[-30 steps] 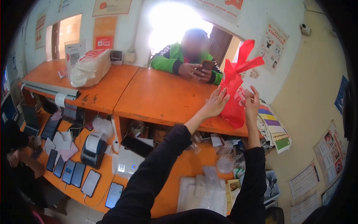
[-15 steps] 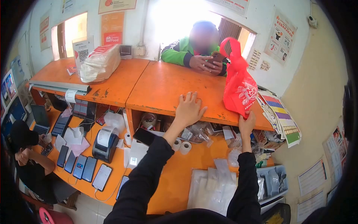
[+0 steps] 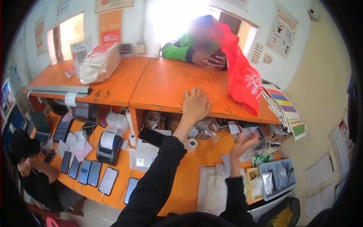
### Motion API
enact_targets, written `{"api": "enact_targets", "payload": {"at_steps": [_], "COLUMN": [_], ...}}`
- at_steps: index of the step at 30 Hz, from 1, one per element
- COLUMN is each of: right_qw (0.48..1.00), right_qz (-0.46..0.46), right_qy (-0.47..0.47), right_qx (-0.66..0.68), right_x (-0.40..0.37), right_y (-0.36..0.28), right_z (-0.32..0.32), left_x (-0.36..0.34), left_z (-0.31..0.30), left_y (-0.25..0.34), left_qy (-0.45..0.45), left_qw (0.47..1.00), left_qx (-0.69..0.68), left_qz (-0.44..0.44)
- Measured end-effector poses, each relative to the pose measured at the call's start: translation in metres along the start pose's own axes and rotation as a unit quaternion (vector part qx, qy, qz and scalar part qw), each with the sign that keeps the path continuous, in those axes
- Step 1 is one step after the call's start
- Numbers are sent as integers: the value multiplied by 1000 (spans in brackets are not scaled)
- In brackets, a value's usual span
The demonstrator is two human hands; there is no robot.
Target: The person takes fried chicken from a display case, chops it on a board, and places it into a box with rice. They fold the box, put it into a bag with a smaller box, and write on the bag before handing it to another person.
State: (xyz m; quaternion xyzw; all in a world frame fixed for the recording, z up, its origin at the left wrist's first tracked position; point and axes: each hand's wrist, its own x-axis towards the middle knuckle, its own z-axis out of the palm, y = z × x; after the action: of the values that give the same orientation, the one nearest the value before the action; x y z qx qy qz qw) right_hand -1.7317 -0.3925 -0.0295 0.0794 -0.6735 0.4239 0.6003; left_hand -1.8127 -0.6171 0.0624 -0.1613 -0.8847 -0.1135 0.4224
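My left hand (image 3: 196, 105) lies flat on the edge of the orange counter (image 3: 166, 85), fingers spread, holding nothing. Below the counter's right part, my right hand (image 3: 243, 145) is in the air, palm turned up, somewhat blurred, its fingers apart and nothing in them. The red plastic bag (image 3: 245, 81) stands on the counter above it, apart from the hand. Behind the bag, a person in a green and black jacket (image 3: 177, 51) leans on the counter, both hands together around a mostly hidden dark object.
At the left are a stack of white bags (image 3: 100, 64), a card printer (image 3: 109, 145) and several phones (image 3: 107, 181). A co-worker in black (image 3: 38, 178) sits there. Lower right: a grey-blue tray (image 3: 275, 179), clear plastic bags (image 3: 211, 191). Papers (image 3: 285, 109) hang at the counter's right end.
My right hand has let go of the red bag's bottom corner and moved down. The bag now looks wider and more upright. My left hand stays on the counter; the view has shifted slightly.
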Motion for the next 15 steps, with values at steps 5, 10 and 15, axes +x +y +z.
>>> {"api": "enact_targets", "payload": {"at_steps": [5, 10, 15], "right_qw": [996, 977, 916], "right_qz": [42, 134, 312], "right_qy": [36, 100, -130], "right_qx": [-68, 133, 215], "right_x": [3, 158, 202], "right_y": [7, 79, 138], "right_z": [7, 12, 44], "left_x": [-3, 25, 114], "left_z": [2, 47, 131], "left_y": [-3, -26, -2], "left_qy": [5, -86, -259], "left_qw": [999, 961, 805], "left_qx": [-42, -258, -497], "left_qz": [20, -57, -195]}}
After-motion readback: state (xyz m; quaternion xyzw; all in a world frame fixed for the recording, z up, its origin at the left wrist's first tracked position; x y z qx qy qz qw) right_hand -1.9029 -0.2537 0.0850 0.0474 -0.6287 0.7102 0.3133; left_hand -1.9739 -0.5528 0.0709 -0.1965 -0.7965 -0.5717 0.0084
